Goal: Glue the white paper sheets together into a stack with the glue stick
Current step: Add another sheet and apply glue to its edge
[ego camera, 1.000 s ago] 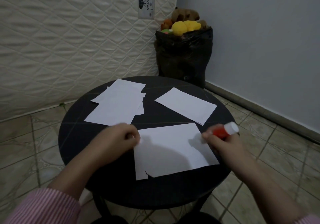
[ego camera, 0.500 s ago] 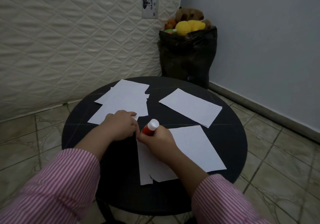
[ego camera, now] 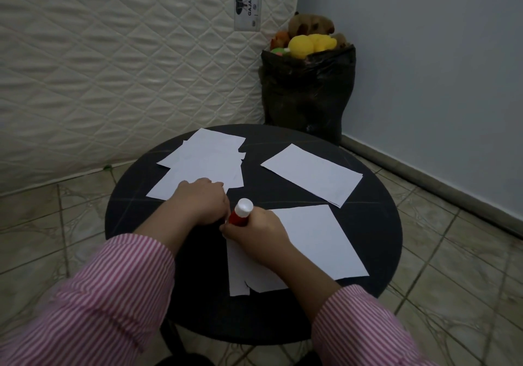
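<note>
On the round black table [ego camera: 376, 221] a near paper sheet [ego camera: 317, 241] lies in front of me. My right hand [ego camera: 254, 232] grips a red glue stick [ego camera: 240, 215] with a white end up, its lower end at the sheet's top left corner. My left hand [ego camera: 202, 200] is a closed fist pressed down just left of that corner; whether it pins the sheet is hidden. A loose pile of sheets [ego camera: 206, 164] lies at the far left, a single sheet [ego camera: 311, 173] at the far right.
A quilted mattress [ego camera: 113, 68] leans against the wall behind the table. A black bag [ego camera: 305, 94] stuffed with soft toys stands in the corner. Tiled floor surrounds the table, with a grey wall on the right.
My right hand has carried the glue stick from the sheet's right edge across to its top left corner, beside my left hand. The view has tilted slightly.
</note>
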